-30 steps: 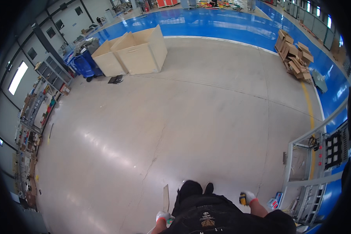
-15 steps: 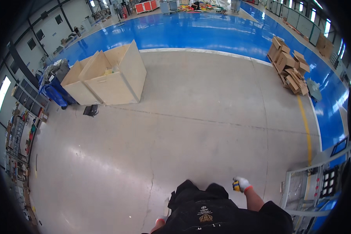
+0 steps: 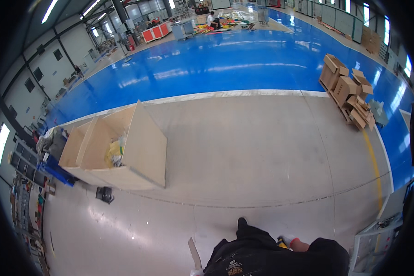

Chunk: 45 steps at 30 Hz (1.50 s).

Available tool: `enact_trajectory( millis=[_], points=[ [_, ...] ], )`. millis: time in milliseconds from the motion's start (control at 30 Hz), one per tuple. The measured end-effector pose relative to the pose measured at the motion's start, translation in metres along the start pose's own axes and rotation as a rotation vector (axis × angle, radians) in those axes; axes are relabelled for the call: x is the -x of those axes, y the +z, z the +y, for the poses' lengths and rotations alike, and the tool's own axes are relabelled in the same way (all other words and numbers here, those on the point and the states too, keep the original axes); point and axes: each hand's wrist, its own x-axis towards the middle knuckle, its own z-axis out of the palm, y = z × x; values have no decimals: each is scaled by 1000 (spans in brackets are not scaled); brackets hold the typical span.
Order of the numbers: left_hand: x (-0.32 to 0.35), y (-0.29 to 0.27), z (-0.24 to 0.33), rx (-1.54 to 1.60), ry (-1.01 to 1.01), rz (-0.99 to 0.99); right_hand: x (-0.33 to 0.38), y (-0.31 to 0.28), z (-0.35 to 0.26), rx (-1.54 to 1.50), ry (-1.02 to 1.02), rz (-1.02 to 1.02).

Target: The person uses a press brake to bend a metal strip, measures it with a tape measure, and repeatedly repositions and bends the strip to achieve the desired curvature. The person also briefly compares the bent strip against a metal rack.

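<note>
My left hand [image 3: 196,272], in a pale glove, is mostly cut off by the lower edge. Out of it rises a flat, light tan strip [image 3: 194,254], tilted, its material not clear. At my other side hangs my right hand [image 3: 287,240], in a white glove with a red-orange cuff. Its fingers are curled around a small yellow and dark patch [image 3: 281,242], and I cannot make out whether that is a held thing or part of the glove. My dark shirt partly covers this hand.
Ahead on the left stands a pale wooden crate [image 3: 145,154] with yellow and clear wrapping inside. A black object [image 3: 104,194] lies on the floor beside it. Cardboard boxes [image 3: 345,89] are piled at the right. A metal-framed cart [image 3: 370,244] is close on my right.
The view has tilted up and I am closer to the wooden crate. The tan strip now shows plainly beside my left hand. My right hand has swung back toward my body.
</note>
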Motion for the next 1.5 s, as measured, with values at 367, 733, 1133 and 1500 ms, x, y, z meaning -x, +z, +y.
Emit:
enact_trajectory(
  millis=[367, 733, 1133, 1500],
  points=[
    [-267, -203, 510, -103, 149, -67, -272, -148, -644, 274, -205, 133],
    [-509, -484, 896, -153, 123, 1, -432, -132, -1064, 230, -142, -65],
    [-727, -681, 1356, -110, 6, -32, -699, -248, -1602, 550, -197, -278],
    [-1014, -914, 1775, -80, -13, -60, -1003, -348, -2000, 685, -597, -198]
  ],
)
